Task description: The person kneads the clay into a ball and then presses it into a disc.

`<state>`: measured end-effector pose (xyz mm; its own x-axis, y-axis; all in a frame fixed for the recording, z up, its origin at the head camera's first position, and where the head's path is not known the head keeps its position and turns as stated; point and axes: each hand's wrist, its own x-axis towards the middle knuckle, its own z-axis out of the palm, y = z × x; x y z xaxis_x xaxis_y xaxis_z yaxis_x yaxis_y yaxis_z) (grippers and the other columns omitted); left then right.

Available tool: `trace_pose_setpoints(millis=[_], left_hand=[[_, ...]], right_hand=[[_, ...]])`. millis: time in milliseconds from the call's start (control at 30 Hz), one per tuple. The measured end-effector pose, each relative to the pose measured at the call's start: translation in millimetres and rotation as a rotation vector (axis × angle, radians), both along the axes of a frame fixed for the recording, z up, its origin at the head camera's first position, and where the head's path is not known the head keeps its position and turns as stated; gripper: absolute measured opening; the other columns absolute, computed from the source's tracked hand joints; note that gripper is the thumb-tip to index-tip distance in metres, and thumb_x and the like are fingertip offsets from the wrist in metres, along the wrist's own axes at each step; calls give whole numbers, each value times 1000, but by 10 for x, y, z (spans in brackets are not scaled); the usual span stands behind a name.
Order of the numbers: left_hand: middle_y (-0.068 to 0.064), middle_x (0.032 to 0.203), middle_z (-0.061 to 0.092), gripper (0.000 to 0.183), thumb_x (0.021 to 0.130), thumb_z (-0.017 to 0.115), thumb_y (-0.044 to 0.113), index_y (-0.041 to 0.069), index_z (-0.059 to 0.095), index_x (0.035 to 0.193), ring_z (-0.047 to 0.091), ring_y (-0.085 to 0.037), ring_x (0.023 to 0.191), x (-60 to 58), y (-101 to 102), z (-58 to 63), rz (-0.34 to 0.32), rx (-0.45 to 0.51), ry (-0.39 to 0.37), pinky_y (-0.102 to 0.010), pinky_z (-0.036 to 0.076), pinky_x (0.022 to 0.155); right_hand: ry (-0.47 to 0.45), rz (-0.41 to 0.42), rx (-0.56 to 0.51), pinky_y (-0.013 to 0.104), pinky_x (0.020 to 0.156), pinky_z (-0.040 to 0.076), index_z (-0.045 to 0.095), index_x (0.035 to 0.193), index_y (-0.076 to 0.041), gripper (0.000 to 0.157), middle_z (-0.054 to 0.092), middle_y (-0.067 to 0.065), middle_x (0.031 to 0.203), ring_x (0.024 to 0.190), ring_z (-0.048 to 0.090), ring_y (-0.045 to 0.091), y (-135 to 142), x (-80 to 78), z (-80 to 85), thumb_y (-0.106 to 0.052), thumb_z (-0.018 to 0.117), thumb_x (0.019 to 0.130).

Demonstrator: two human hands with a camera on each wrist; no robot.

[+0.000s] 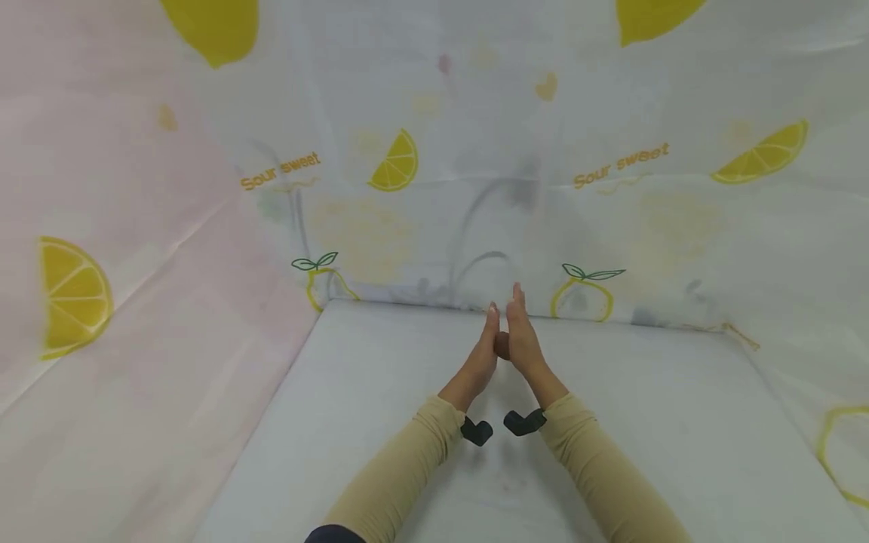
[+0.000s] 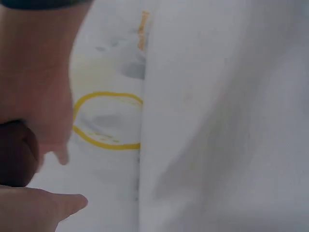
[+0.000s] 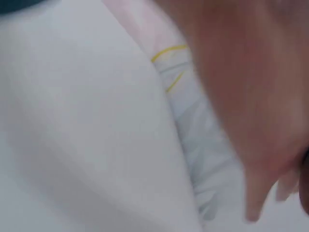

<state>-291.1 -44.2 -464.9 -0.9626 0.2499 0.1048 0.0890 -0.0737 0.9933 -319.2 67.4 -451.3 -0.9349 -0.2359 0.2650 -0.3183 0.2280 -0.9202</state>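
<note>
- Above the flat white tabletop, seemingly pressing or rolling.
- With straight-fingered bare left hand and bare right hand, uncurled, nearly parallel.
- Between both palms, holding rounded brown lump, material unclear; next, probably keep pressure even.

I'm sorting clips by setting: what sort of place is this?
Likely a screened-off work booth: lemon-print sheeting stands behind and on both sides of a white tabletop.

Over a table, a lump is held between the left hand, at left, and the right hand, at right; sheeting is hung on 3 sides: left, right and behind.
</note>
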Motion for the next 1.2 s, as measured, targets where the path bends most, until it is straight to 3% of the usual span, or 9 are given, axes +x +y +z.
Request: trace_pose_setpoints(millis=[33, 167, 433, 567, 700, 833, 933, 1067, 1200], left_hand=[[-3, 170, -12, 92, 99, 7, 75, 11, -8, 163, -13, -20, 154, 11, -14, 14, -31, 15, 15, -52, -5, 123], [-3, 169, -18, 95, 97, 6, 78, 11, -13, 162, -18, -20, 153, 45, -75, 84, -62, 42, 47, -51, -6, 123], [-3, 171, -4, 83, 102, 13, 70, 18, -1, 165, -4, -24, 156, -37, -135, 118, 192, 43, -79, -51, -1, 124], [-3, 171, 3, 81, 103, 17, 68, 19, 4, 165, 3, -25, 156, -77, -138, 93, 224, 47, -122, -52, 2, 124], [-14, 163, 31, 89, 100, 19, 73, 9, 24, 162, 30, -32, 149, -53, -98, 80, 217, 44, -182, -57, 11, 122], [-11, 111, 71, 90, 99, 18, 73, 5, 48, 151, 61, -21, 107, -13, -69, 40, 209, 11, -194, -52, 30, 113], [-16, 94, 69, 88, 102, 13, 69, 6, 56, 145, 58, -21, 97, 21, -13, 3, 166, -17, -144, -50, 31, 111], [-18, 157, 40, 90, 102, 7, 69, 3, 31, 159, 29, -27, 147, 53, 55, -11, 73, 57, -49, -55, 11, 122], [-9, 171, -4, 82, 104, 5, 65, 10, -5, 164, -7, -25, 156, 49, 40, 11, -17, 174, 4, -52, 0, 124]], right_hand=[[-31, -2, 12, 50, 124, 0, -1, 164, -8, 63, -5, 16, 170, 156, -7, 28, 16, -2, -2, -40, 15, 112], [-121, 23, 3, 51, 124, -2, 0, 163, -5, 58, -6, 16, 169, 156, -9, 30, 4, 91, 11, -31, 13, 113], [3, 102, -19, 53, 124, 4, -3, 162, -1, 56, -5, 15, 170, 155, -3, 30, -206, 353, -196, -24, 16, 114], [89, 101, -49, 53, 124, 3, -3, 163, -4, 59, -5, 11, 170, 156, -4, 27, -259, 442, -163, -30, 18, 113], [151, 84, -60, 52, 124, -1, -1, 162, -3, 58, -4, 13, 170, 156, -5, 27, -230, 464, -20, -26, 18, 113], [164, 60, -70, 52, 124, -2, 0, 162, 0, 57, -2, 15, 170, 156, -5, 29, -218, 464, 166, -21, 18, 112], [179, 22, -64, 52, 124, -3, 1, 162, -1, 63, -1, 14, 170, 156, -4, 28, -202, 374, 257, -37, 18, 113], [172, 0, -26, 50, 124, -3, -2, 163, -4, 77, -3, 13, 170, 156, -3, 26, -177, 165, 296, -55, 16, 109], [54, 18, -2, 46, 125, -1, -6, 163, -6, 73, -6, 11, 170, 156, -5, 24, -117, 26, 229, -51, 15, 110]])
